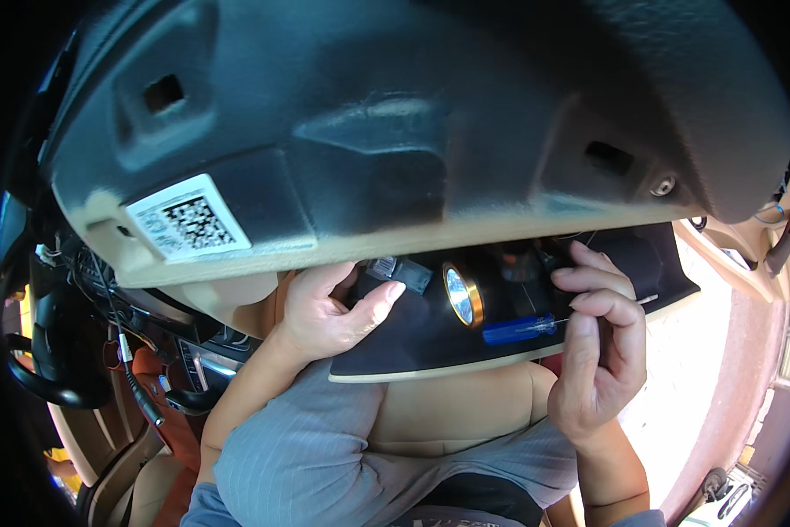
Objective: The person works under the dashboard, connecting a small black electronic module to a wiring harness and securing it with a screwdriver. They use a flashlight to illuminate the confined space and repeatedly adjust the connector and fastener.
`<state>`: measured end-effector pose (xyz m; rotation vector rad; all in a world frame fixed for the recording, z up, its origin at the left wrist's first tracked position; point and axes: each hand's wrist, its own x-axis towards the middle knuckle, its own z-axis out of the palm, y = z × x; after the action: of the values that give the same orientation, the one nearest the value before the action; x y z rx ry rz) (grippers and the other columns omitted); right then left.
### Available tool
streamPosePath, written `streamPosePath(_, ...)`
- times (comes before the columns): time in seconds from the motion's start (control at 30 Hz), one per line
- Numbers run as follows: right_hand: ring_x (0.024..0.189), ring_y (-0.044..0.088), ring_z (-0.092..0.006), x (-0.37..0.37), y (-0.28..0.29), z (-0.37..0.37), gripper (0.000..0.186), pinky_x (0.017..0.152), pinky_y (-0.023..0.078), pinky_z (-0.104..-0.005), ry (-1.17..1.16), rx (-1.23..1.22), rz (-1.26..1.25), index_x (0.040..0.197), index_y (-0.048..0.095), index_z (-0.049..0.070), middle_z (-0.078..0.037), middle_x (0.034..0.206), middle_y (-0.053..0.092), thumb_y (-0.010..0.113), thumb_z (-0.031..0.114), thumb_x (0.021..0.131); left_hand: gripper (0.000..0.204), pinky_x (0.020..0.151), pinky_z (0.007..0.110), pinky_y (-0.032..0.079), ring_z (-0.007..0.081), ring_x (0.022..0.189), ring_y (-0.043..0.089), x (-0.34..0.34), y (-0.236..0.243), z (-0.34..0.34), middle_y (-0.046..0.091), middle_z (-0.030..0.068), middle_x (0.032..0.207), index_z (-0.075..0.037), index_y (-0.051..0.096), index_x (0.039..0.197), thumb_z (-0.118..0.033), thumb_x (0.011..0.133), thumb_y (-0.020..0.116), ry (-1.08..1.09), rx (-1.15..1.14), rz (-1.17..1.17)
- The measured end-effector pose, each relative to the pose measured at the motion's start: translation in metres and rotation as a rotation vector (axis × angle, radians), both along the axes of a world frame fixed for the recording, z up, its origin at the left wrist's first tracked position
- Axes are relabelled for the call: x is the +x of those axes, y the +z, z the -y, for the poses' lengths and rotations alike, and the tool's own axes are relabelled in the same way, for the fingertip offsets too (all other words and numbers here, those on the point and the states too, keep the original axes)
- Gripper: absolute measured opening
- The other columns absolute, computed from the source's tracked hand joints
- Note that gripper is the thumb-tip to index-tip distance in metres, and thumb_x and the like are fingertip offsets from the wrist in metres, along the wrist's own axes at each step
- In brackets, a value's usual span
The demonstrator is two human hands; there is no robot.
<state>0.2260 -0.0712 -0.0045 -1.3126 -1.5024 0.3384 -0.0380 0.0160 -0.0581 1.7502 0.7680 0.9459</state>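
My left hand (329,316) reaches under the dashboard's lower edge. Its thumb lies along a small translucent grey plastic piece (404,274), which the hand grips; some of its fingers are hidden. My right hand (604,338) is closed at the right, thumb and fingers around the thin shaft of a screwdriver (520,330) with a blue handle. A pale tip of the shaft pokes out past the fingers. Between the hands, a flashlight (463,295) with a gold rim rests on the lowered dark glove box lid (413,342). Behind it, a dark object is partly hidden.
The dark dashboard (369,132) overhangs the hands, with a white code label (188,218) on its left. My legs in grey trousers (298,439) are below the lid. Left are a dangling cable (140,386) and a steering wheel (52,386); right is an open car door (773,228).
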Motion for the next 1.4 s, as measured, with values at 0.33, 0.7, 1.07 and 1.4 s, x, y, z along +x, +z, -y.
streamPosePath(0.33, 0.074, 0.068, -0.0241, -0.034, 0.028, 0.03, 0.033, 0.06, 0.055, -0.0307, 0.227, -0.158, 0.205, 0.116, 0.068, -0.003, -0.012, 0.095, 0.061, 0.063, -0.005, 0.083, 0.1, 0.105, 0.036, 0.048, 0.0261, 0.118, 0.064, 0.001, 0.042, 0.003, 0.063, 0.022, 0.129, 0.004, 0.016, 0.165, 0.015, 0.08, 0.067, -0.071, 0.415, -0.29)
streamPosePath(0.7, 0.083, 0.072, -0.0305, -0.071, 0.008, -0.023, 0.023, 0.064, 0.061, -0.0381, 0.167, -0.15, 0.239, 0.104, 0.068, -0.01, -0.019, 0.093, 0.065, 0.067, 0.004, 0.086, 0.102, 0.092, 0.031, 0.052, 0.0208, 0.1, 0.063, 0.008, 0.038, 0.001, 0.07, 0.0229, 0.125, 0.003, 0.012, 0.166, 0.008, 0.085, 0.073, -0.023, 0.543, -0.318)
streamPosePath(1.07, 0.083, 0.072, -0.034, -0.074, 0.006, -0.029, 0.018, 0.067, 0.061, -0.0418, 0.184, -0.223, 0.262, 0.095, 0.067, -0.01, -0.022, 0.091, 0.067, 0.068, 0.005, 0.086, 0.095, 0.08, 0.029, 0.053, 0.018, 0.095, 0.066, 0.011, 0.039, 0.003, 0.072, 0.0234, 0.124, 0.003, 0.021, 0.164, 0.003, 0.086, 0.076, -0.018, 0.474, -0.272)
streamPosePath(1.4, 0.079, 0.068, -0.0335, -0.07, -0.002, -0.011, 0.031, 0.069, 0.057, -0.0417, 0.119, -0.164, 0.164, 0.114, 0.067, -0.008, -0.02, 0.093, 0.065, 0.063, -0.006, 0.084, 0.073, 0.096, 0.035, 0.052, 0.0281, 0.112, 0.063, 0.014, 0.035, 0.0, 0.07, 0.0152, 0.136, 0.003, 0.051, 0.148, 0.011, 0.077, 0.065, -0.007, 0.294, -0.175)
